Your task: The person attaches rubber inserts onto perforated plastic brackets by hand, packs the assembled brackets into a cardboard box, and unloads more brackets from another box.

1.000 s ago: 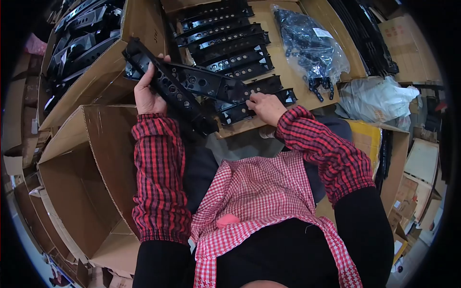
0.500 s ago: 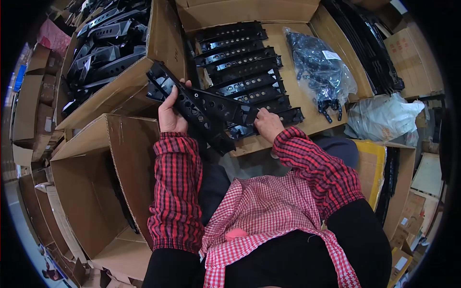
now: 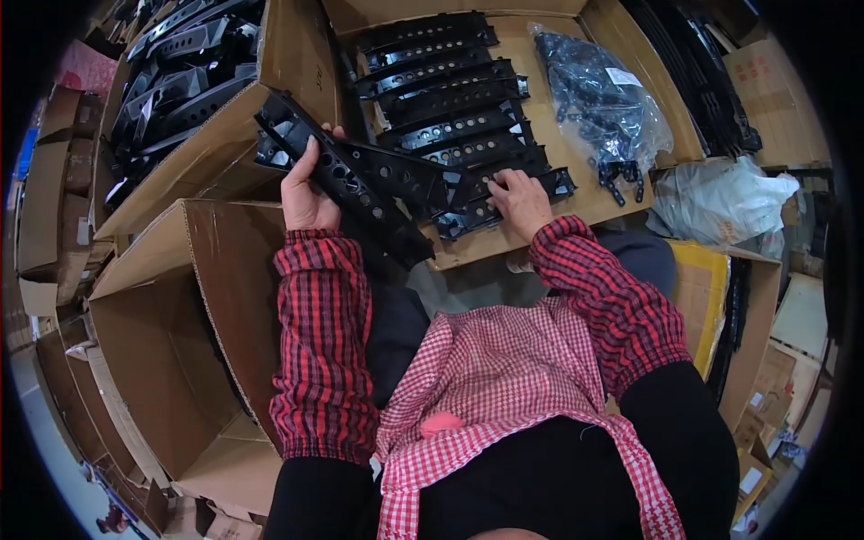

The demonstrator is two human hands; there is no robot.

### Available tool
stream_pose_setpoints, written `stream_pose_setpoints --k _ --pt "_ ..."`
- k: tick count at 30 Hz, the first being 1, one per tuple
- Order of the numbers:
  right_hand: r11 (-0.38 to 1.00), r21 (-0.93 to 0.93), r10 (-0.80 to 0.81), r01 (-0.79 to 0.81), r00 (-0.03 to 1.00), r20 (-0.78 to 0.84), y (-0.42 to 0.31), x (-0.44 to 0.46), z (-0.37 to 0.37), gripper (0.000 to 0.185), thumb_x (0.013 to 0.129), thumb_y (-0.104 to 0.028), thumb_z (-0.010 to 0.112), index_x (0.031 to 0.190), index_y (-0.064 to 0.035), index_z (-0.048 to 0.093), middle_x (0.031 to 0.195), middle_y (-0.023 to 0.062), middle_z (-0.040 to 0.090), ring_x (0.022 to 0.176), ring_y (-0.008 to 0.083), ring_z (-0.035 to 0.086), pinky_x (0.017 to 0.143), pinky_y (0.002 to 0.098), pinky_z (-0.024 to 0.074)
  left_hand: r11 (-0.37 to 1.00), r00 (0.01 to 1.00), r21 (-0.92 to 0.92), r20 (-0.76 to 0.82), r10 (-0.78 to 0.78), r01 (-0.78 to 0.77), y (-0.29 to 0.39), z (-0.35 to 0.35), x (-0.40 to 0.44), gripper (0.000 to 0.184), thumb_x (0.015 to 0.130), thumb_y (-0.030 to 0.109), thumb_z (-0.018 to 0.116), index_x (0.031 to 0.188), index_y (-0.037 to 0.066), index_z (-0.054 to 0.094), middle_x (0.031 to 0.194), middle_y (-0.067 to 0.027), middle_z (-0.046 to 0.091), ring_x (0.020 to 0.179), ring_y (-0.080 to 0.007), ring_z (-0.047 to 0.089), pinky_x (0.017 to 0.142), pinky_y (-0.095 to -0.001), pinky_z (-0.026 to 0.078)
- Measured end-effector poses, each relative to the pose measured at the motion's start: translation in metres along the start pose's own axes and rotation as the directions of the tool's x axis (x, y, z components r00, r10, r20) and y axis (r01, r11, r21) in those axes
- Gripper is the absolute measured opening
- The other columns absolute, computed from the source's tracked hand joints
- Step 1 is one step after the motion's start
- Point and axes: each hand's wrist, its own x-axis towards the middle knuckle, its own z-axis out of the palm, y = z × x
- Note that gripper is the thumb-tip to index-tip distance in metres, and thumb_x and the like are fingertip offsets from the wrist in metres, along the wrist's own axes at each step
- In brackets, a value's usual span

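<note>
Wrapped round the middle of a long black perforated part is my left hand, thumb on top. Another black part lies crosswise behind it, its right end near my right hand. My right hand rests with bent fingers at the lowest parts of a row of black perforated parts on cardboard. What its fingertips hold, if anything, is hidden. To the right of the row lies a clear plastic bag of small black pieces.
At the upper left a carton holds many black parts. Below it stands an open carton. A white plastic bag lies at the right, beside long black parts and a yellow-taped box.
The view has shifted. Since half a second ago, my right hand has moved rightward from the end of the crosswise part to the lowest parts of the row. My left hand keeps its hold.
</note>
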Motion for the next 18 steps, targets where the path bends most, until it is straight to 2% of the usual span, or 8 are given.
stream_pose_setpoints --k 4,5,6,9,12,15,16,18 --pt "0.984 -0.025 0.176 -0.178 0.983 -0.061 0.002 0.0 -0.01 0.035 0.078 -0.026 0.065 0.106 -0.007 0.059 0.1 0.006 0.052 0.097 0.0234 0.05 0.077 0.0375 0.0401 0.999 0.999 0.032 -0.033 0.015 -0.014 -0.002 0.0 0.0 0.029 0.09 0.015 0.054 0.114 -0.001 0.055 0.112 -0.0139 0.06 0.107 -0.0246 0.055 0.093 -0.0375 0.044" --pt "0.974 -0.022 0.224 -0.225 0.974 -0.028 0.007 -0.006 -0.007 0.043 0.076 -0.034 0.066 0.108 -0.0064 0.058 0.105 0.0068 0.051 0.102 0.0238 0.048 0.083 0.0383 0.0372 0.999 0.999 0.031 -0.035 0.015 -0.014 -0.002 -0.001 0.0 0.029 0.09 0.015 0.054 0.114 -0.001 0.055 0.112 -0.0139 0.06 0.107 -0.0246 0.055 0.093 -0.0375 0.044" --pt "0.975 -0.023 0.223 -0.223 0.975 -0.026 0.011 -0.011 -0.013 0.043 0.076 -0.034 0.066 0.108 -0.0064 0.058 0.105 0.0068 0.051 0.102 0.0238 0.048 0.083 0.0383 0.0372 1.0 0.999 0.023 -0.04 0.011 -0.01 -0.002 -0.001 0.0 0.029 0.09 0.015 0.054 0.114 -0.001 0.055 0.112 -0.0138 0.06 0.107 -0.0244 0.055 0.093 -0.0372 0.044" --pt "0.99 0.038 0.129 -0.136 0.981 0.141 0.01 -0.031 -0.037 0.057 0.074 -0.033 0.068 0.12 -0.0054 0.049 0.126 0.0126 0.043 0.117 0.0314 0.042 0.097 0.0432 0.034 1.0 0.999 0.024 -0.031 0.013 -0.012 -0.001 -0.002 0.0 0.029 0.09 0.014 0.054 0.115 -0.001 0.055 0.112 -0.0138 0.06 0.107 -0.0242 0.055 0.093 -0.0369 0.044" --pt "0.999 0.048 -0.033 0.019 0.952 0.304 0.002 -0.05 -0.038 0.059 0.07 -0.018 0.068 0.123 -0.0046 0.046 0.13 0.012 0.04 0.118 0.03 0.041 0.092 0.0418 0.0392 1.0 1.0 0.019 -0.011 -0.001 0.001 -0.002 0.007 -0.003 0.03 0.09 0.014 0.054 0.116 -0.001 0.054 0.113 -0.0141 0.06 0.108 -0.0245 0.055 0.094 -0.037 0.043" --pt "1.0 -0.001 -0.003 0.003 0.954 0.298 -0.012 -0.051 -0.028 0.061 0.07 -0.01 0.064 0.126 -0.0034 0.042 0.123 0.0114 0.043 0.103 0.0275 0.049 0.076 0.0372 0.0494 1.0 0.999 0.007 -0.014 -0.031 0.031 -0.005 0.005 0.001 0.03 0.09 0.014 0.053 0.116 -0.001 0.054 0.114 -0.0143 0.06 0.108 -0.0248 0.055 0.095 -0.0378 0.042" --pt "1.0 0.003 -0.004 0.003 0.956 0.294 -0.018 -0.049 -0.027 0.061 0.07 -0.01 0.064 0.126 -0.0034 0.042 0.123 0.0114 0.043 0.103 0.0275 0.049 0.076 0.0372 0.0494 1.0 1.0 0.025 -0.015 -0.008 0.008 -0.007 0.002 0.004 0.03 0.09 0.014 0.053 0.116 0.0 0.054 0.113 -0.0141 0.06 0.108 -0.0247 0.055 0.095 -0.0381 0.042" --pt "0.984 -0.052 0.176 -0.172 0.862 0.476 -0.029 -0.044 -0.03 0.063 0.068 -0.009 0.064 0.126 -0.0035 0.041 0.118 0.0155 0.047 0.096 0.0309 0.054 0.076 0.0395 0.05 0.999 1.0 0.043 -0.014 0.02 -0.019 -0.005 -0.003 0.005 0.029 0.09 0.014 0.053 0.116 0.0 0.054 0.113 -0.0139 0.06 0.107 -0.0247 0.055 0.096 -0.0384 0.042"
